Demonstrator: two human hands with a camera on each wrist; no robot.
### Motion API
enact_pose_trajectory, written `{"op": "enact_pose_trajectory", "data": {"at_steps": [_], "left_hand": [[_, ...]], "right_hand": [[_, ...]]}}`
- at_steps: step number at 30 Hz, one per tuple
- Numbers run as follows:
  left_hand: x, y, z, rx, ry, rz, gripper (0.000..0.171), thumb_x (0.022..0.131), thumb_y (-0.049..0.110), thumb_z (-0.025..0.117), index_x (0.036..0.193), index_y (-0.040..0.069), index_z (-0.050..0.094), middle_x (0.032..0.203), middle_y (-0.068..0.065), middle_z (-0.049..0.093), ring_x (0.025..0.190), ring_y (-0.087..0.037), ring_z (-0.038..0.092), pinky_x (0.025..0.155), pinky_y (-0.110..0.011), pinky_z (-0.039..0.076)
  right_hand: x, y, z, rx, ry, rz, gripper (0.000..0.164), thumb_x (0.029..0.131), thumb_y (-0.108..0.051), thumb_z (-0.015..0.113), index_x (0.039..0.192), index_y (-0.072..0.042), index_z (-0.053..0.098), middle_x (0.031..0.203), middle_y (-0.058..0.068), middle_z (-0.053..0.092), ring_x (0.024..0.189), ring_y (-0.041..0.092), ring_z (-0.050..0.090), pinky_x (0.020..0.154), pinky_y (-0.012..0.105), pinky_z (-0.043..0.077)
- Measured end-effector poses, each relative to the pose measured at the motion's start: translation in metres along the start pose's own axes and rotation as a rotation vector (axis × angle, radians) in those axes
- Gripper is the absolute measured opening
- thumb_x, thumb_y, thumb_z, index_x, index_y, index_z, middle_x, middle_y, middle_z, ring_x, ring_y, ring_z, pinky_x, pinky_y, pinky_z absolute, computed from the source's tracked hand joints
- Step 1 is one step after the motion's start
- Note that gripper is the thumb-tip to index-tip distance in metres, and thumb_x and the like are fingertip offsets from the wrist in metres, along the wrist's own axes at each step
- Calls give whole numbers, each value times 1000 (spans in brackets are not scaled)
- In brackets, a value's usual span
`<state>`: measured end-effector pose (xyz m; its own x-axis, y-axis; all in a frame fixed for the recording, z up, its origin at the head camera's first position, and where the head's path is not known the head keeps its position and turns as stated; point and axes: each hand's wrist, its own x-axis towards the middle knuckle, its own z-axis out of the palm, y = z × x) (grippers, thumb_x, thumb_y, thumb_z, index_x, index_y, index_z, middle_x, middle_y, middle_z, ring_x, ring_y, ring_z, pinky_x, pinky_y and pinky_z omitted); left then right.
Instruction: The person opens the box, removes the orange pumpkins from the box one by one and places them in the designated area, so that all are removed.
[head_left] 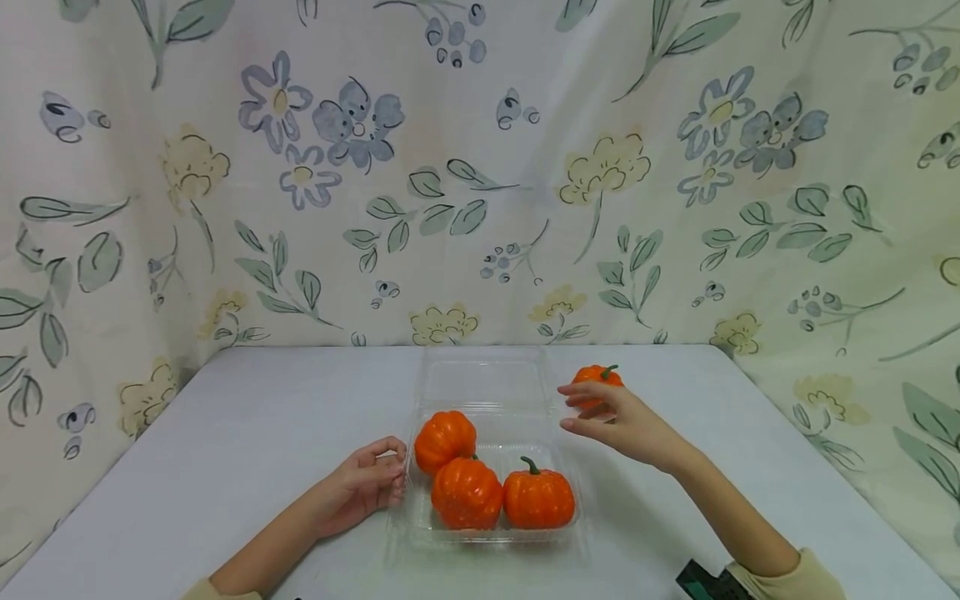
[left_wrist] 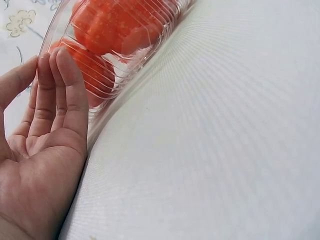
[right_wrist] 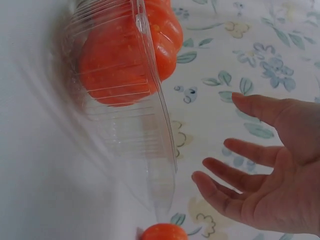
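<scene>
Right hand [head_left: 626, 427] hangs above the bench [head_left: 292, 417], to the right of a clear plastic container [head_left: 491, 536], its fingers loosely spread and holding nothing. Beyond it, partly covered by the fingers in the head view, sits a lone orange pumpkin [head_left: 594, 373] with a short green stem slanting up to the right; in the right wrist view a gap shows between that pumpkin, at the lower edge, and the fingertips. Left hand [head_left: 360, 487] is at the container's left side, fingers together and somewhat bent, thumb near their tips at the rim. Whether it pinches the rim or merely touches it, I cannot tell.

Three more orange pumpkins are inside the container's base. The back-left pumpkin [head_left: 444, 440] leans at the left wall, touching the front-left pumpkin [head_left: 467, 496], which is tilted. Beside that one, the front-right pumpkin [head_left: 538, 502] stands upright, its green stem on top. Bare base shows behind the front-right one. The container's lid [head_left: 483, 382] is folded open toward the bench's far edge, and the lone pumpkin is on the bench just to its right.

Pale yellowish sleeves [head_left: 791, 575] cover both forearms near the bottom of the head view, with a dark device [head_left: 708, 583] by the right one. Behind the bench hangs a whitish cloth [head_left: 465, 108] printed with blue and yellow flowers and green leaves.
</scene>
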<state>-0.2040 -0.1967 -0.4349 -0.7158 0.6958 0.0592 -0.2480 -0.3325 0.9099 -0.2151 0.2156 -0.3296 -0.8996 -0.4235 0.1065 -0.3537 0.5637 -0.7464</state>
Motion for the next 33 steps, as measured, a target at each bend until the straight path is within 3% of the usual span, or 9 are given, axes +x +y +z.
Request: {"op": "enact_pose_trajectory", "data": {"at_steps": [33], "left_hand": [[1, 2, 1, 14, -4, -9, 21, 112, 5, 38, 117, 18, 54, 97, 8, 66, 86, -7, 63, 84, -21, 55]], "right_hand": [[-1, -8, 14, 65, -289, -51, 38, 97, -24, 77, 126, -1, 71, 123, 17, 72, 96, 24, 62, 77, 29, 56]]}}
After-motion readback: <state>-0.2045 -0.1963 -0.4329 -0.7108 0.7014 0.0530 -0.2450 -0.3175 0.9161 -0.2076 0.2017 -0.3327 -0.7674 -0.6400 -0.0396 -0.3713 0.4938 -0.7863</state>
